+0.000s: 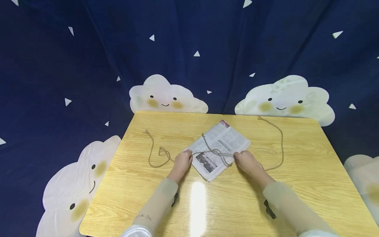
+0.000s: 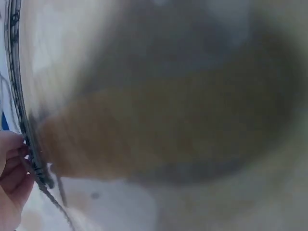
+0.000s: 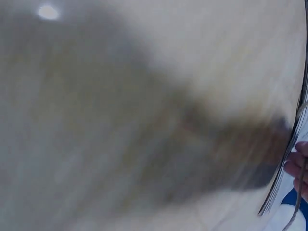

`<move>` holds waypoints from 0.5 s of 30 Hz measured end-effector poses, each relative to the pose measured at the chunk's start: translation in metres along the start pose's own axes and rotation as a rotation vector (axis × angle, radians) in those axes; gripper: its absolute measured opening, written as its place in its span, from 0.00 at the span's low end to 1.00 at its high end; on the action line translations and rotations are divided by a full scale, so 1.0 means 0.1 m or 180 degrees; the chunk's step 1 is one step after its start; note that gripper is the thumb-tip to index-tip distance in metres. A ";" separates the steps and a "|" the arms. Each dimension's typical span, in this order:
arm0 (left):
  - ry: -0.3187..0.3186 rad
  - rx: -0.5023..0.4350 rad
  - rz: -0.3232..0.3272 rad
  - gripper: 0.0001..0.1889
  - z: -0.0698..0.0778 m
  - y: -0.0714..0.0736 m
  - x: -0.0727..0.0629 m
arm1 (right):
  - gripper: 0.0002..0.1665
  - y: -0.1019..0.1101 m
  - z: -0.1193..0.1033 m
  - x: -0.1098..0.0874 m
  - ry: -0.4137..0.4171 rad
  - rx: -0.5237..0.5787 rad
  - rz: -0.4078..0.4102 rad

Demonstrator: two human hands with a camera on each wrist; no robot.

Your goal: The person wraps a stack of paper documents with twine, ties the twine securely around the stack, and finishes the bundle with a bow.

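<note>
A stack of folded newspaper lies at a slant on the table, with a thin tan rope around it. Two strands of the rope cross in a loose twist on top. My left hand grips one strand at the stack's left corner, and my right hand grips the other at the right edge. Curled fingers of the left hand show beside the newspaper edge in the left wrist view. In the right wrist view, the right fingers hold the rope close to the paper.
One loose rope end curls over the wooden table on the left. Another rope tail bends toward the back edge on the right. Behind the table hangs a dark blue curtain with clouds and white triangles.
</note>
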State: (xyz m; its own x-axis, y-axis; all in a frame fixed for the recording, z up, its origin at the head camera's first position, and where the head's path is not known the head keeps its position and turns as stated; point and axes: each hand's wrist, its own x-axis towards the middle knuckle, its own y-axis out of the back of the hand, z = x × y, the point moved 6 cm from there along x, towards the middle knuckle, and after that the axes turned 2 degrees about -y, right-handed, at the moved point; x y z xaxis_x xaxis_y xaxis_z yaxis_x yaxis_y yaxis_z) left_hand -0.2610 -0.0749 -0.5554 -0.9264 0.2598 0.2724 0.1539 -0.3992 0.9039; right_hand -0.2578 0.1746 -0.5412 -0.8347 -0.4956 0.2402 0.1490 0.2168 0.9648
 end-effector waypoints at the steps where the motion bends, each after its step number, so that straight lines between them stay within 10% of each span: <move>1: 0.0038 0.0003 -0.0008 0.08 -0.03 -0.01 0.03 | 0.09 0.01 -0.05 -0.02 -0.0004 -0.0016 0.0067; 15: 0.0074 -0.0036 0.0161 0.07 -0.11 -0.03 0.25 | 0.03 0.01 -0.18 -0.16 -0.0442 0.0383 0.0016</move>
State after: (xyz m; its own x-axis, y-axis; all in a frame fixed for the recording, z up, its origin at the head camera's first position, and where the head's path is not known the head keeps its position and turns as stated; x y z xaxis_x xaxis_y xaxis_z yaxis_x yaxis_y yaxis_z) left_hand -0.2881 -0.0776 -0.5548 -0.9254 0.2185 0.3097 0.1968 -0.4211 0.8854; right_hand -0.2349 0.1677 -0.5421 -0.9004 -0.3752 0.2200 0.0958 0.3222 0.9418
